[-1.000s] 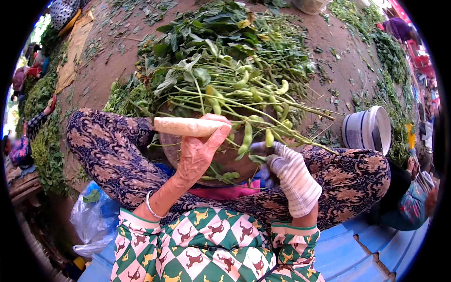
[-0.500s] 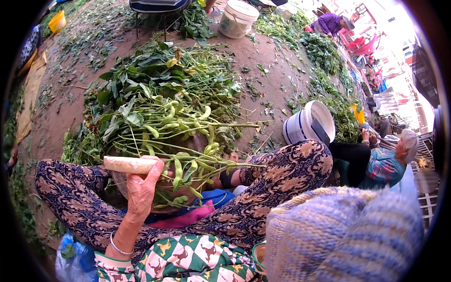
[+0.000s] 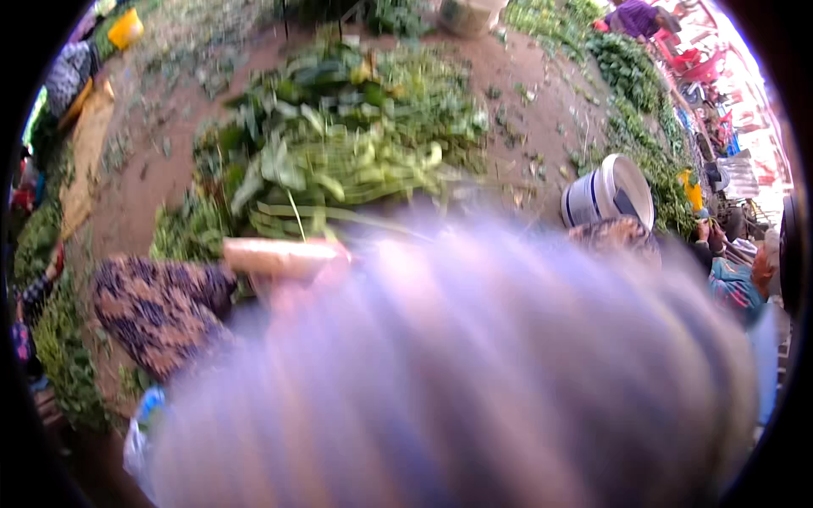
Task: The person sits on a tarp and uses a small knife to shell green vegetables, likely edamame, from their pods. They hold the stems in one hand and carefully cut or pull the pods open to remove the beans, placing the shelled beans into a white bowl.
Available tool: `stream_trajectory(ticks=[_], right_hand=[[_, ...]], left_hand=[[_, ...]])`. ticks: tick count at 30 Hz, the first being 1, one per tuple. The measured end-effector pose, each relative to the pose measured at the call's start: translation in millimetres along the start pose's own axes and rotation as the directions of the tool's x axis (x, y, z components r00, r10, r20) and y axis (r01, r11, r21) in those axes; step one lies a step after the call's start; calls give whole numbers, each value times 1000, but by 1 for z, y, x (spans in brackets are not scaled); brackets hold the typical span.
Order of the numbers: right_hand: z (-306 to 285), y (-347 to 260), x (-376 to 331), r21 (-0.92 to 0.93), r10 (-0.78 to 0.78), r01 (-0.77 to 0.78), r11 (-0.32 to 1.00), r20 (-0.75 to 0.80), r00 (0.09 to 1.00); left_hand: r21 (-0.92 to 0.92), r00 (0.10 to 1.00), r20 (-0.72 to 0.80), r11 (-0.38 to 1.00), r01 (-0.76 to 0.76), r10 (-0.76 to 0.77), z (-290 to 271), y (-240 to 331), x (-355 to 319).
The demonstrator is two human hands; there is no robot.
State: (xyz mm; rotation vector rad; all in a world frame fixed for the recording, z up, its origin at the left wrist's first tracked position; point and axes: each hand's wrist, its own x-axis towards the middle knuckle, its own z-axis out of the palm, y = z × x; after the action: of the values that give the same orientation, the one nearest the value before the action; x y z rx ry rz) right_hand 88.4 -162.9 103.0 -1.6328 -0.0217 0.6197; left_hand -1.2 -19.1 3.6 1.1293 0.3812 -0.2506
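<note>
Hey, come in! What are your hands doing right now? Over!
Left hand grips a pale stick. Right hand, gloved, blurs across the view. Green plant pile beyond, partly hidden.

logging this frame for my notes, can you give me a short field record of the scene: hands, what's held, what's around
view: head camera, strongly motion blurred
left hand: blurred, closed around a pale stick-like handle
right hand: cannot be made out; a blurred striped knit shape fills the lower frame
in front: pile of leafy green stalks with pods on bare earth
right side: white bucket lying on its side
lap: patterned trouser leg
background: another person seated at the right edge
</note>
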Motion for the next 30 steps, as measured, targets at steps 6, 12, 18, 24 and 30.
stream_trajectory(ticks=[6,12,18,24,30], right_hand=[[-10,61,-66,1,371,-373,928,-116,921],[1,102,-52,-465,-27,-107,879,-272,962],[-1,89,-50,-105,338,-381,919,-293,895],[12,83,-31,-152,364,-390,908,-173,915],[6,92,-30,-99,470,-483,870,-135,873]], left_hand=[[25,992,85,995,-98,95,11,21,8],[110,990,61,985,-135,129,8,15,7],[103,982,104,981,-166,155,12,12,8],[252,958,141,927,-278,249,3,8,9],[243,955,281,970,22,-92,-15,33,-3]])
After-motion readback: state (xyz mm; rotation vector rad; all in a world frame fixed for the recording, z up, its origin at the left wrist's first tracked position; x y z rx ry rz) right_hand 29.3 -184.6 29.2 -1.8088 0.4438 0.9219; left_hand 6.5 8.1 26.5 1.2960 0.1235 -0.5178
